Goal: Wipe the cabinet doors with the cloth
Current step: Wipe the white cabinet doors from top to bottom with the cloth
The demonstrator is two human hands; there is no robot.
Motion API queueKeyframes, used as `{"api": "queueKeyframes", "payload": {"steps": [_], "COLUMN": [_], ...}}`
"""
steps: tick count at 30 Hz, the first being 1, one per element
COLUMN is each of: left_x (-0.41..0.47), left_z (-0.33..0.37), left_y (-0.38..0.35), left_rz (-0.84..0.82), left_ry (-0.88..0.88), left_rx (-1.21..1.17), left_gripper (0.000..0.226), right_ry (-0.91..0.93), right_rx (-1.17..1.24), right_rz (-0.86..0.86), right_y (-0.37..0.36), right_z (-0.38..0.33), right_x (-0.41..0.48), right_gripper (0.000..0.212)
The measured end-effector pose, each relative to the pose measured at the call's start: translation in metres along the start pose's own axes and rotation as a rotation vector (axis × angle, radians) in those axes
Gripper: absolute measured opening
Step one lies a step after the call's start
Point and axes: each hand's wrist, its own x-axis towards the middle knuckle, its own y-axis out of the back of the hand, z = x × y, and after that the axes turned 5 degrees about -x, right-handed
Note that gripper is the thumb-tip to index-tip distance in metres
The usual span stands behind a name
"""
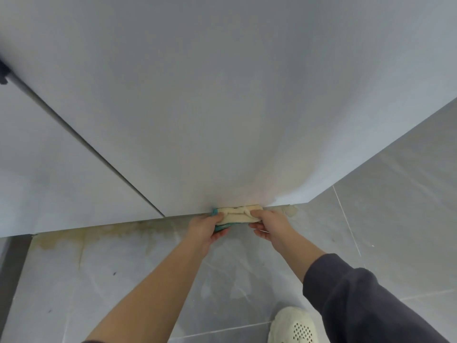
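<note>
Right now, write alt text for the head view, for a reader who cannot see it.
The left hand and right hand grip a cream and teal cloth against the bottom edge of a pale cabinet door. Below lies a grey tiled floor, stained yellowish along the cabinet base, with a white shoe at lower right.

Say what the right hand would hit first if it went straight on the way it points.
The cloth the right hand grips, then probably the lower edge of the cabinet door behind it.

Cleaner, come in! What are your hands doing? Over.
Both busy: left hand and right hand grip the cloth. Cloth at bottom edge of cabinet door. Nothing in the way.
</note>
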Motion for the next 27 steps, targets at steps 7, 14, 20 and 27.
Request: {"api": "queueKeyframes", "payload": {"steps": [7,14,20,27], "left_x": [-0.056,-0.131,-0.188,-0.224], "left_z": [0.029,0.069,0.097,0.118], "left_y": [-0.004,-0.016,-0.026,-0.033], "left_rz": [-0.101,-0.163,-0.213,-0.266], "left_ry": [-0.121,-0.273,-0.39,-0.48], "left_rx": [0.089,0.08,0.062,0.042], "left_gripper": [0.011,0.015,0.014,0.013], "right_ry": [0.136,0.293,0.425,0.52], "right_rx": [0.052,0.118,0.163,0.211], "right_rz": [-0.052,-0.065,-0.085,-0.078], "right_y": [0.025,0.039,0.046,0.049], "right_z": [-0.029,-0.075,-0.105,-0.127], "right_x": [-0.058,-0.137,-0.192,-0.229], "right_gripper": [0.012,0.006,0.008,0.009]}}
